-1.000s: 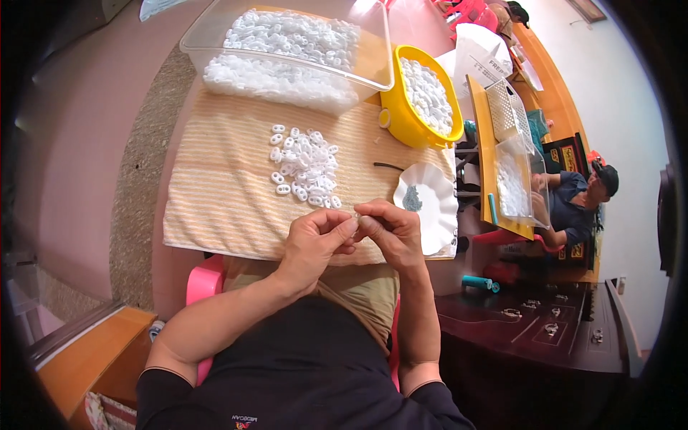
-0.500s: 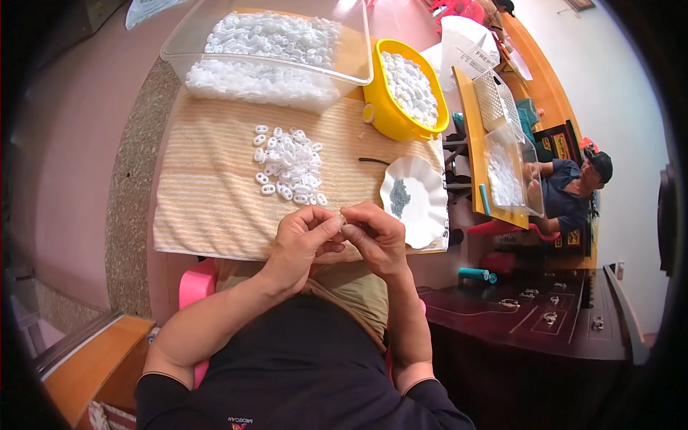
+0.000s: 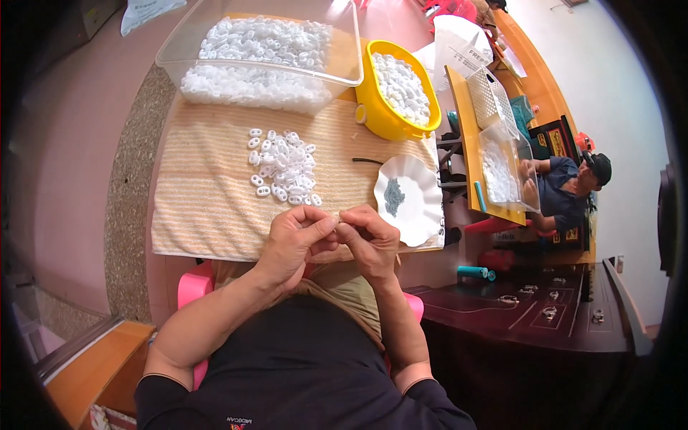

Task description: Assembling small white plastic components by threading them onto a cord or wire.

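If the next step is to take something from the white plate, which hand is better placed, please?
Probably the right hand: it is closer to the white plate, near its rim. The left hand is farther away, by the pile of white pieces.

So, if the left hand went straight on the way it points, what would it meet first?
Most likely the right hand, just ahead of the left hand; exact depth is unclear.
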Tool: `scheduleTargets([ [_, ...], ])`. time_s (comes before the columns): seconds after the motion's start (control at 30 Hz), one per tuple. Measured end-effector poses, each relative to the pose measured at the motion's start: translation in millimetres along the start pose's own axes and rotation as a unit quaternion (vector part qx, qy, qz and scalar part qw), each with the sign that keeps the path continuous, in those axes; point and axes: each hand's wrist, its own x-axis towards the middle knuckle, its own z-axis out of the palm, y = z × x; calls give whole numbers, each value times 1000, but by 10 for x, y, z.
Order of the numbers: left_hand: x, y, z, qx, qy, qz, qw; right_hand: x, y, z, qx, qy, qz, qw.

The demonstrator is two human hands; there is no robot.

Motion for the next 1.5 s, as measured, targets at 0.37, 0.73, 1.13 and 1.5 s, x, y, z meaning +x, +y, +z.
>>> scheduleTargets([
  [0.37, 8, -35, 20, 2, 19, 10, 1000, -50, -5, -53, -84, -4, -37, 996],
  [0.73, 0, -17, 79, -3, -5, -10, 1000, 167, 141, -1020, -229, 112, 47, 966],
  [1.13, -1, -33, 45, 3, -37, -44, 998, 369, 68, -1225, -442, 17, 62, 895],
  [1.5, -2, -14, 44, 30, -37, -37, 998, 403, 95, -1229, -470, -18, 71, 880],
])
